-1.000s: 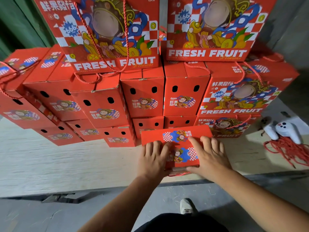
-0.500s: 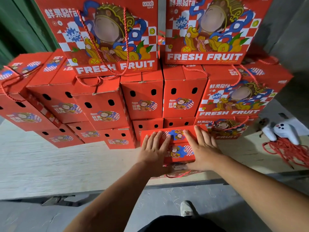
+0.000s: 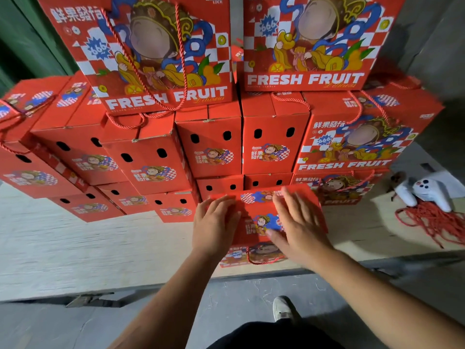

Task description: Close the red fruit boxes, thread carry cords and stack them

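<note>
Bare forearms with no sleeves, dark trousers (image 3: 271, 336), and one pale grey sneaker (image 3: 283, 309).

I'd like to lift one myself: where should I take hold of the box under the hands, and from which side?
Probably by the red cord looping from the box on its near face, reached from the front, where you stand. Both hands, left hand and right hand, lie flat on its top, and the stack crowds its back, so the sides and near face are freest.

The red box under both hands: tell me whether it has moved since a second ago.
Yes. The red box has slid away from the person: its far edge now overlaps the bottom row of stacked boxes.
</note>
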Available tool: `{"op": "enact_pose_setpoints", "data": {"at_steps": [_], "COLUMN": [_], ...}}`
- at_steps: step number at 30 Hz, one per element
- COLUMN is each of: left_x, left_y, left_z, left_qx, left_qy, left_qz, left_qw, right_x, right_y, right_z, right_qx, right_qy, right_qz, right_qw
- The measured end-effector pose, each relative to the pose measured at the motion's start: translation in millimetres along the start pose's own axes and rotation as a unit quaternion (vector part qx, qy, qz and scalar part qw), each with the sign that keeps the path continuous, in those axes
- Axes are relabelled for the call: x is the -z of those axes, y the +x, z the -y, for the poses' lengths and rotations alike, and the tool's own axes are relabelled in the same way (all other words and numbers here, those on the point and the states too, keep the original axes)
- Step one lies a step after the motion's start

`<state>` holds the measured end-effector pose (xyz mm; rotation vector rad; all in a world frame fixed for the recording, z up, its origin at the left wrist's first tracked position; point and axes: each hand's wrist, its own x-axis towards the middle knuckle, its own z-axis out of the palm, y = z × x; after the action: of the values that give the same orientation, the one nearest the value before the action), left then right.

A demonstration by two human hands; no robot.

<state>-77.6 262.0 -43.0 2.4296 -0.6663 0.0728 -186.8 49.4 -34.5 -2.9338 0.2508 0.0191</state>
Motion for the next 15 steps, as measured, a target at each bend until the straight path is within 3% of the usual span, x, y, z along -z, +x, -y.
{"op": "enact_pose_setpoints", "data": {"at_steps": [3, 7, 11, 15], "left_x": [4, 22, 34, 37], "left_y": [2, 45, 86, 104], "left_z": [9, 5, 0, -7], "left_qx": [-0.034, -0.059, -0.076, -0.097], "left_qy": [0.06, 0.128, 0.155, 0.175], "left_qz": [0.012, 0.2, 0.242, 0.346], "left_qw": [0.998, 0.97, 0.955, 0.917], "right_x": [-14, -4, 2, 6], "right_y": [-14, -9, 2, 10], "right_z": [-2, -3, 2, 9], "right_qx": [0.016, 0.022, 0.04, 0.019], "right_qy": [-0.01, 0.003, -0.052, -0.111], "right_qz": [-0.014, -0.05, 0.028, 0.015], "right_qw": [1.0, 0.998, 0.997, 0.993]}}
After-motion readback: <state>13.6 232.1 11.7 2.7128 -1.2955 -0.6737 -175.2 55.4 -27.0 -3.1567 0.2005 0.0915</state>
